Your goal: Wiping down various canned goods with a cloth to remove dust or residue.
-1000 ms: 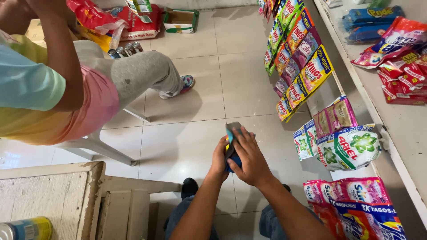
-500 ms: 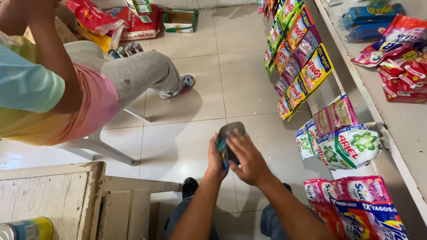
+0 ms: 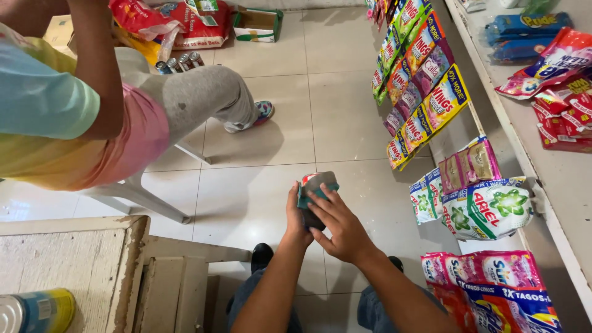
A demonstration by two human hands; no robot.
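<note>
A seated person holds a small round can [image 3: 317,188] over a pale tiled floor [image 3: 259,185], both hands closed on it in a shared grip. The left hand [image 3: 296,213] grasps the can from behind and below, while the right hand [image 3: 342,228] lies across its near face, fingers [image 3: 324,200] spread over a teal cloth or label; which of the two cannot be told. The can sits between the two palms, tilted, its silvery end turned up and away from the wearer.

Just right of the grip, hanging strips of sachets [image 3: 419,80] and detergent packs [image 3: 487,206] line the front of a shelf [image 3: 530,166], with more packets lying on top. Left of the grip and well apart, another person sits on a white plastic chair [image 3: 132,194], one shoe [image 3: 262,111] on the tiles. Beyond them lie a torn red sack [image 3: 166,21] and an open cardboard box [image 3: 256,24]. Nearer the wearer, below and left of the grip, stands a worn wooden worktop [image 3: 61,265] with a yellow-and-blue tin [image 3: 34,311] at its edge.

The handling would likely go best with the left hand kept firm as the anchor and the right hand working in short passes, the can held over the lap so that a slip does not send it rolling across the tiles.
</note>
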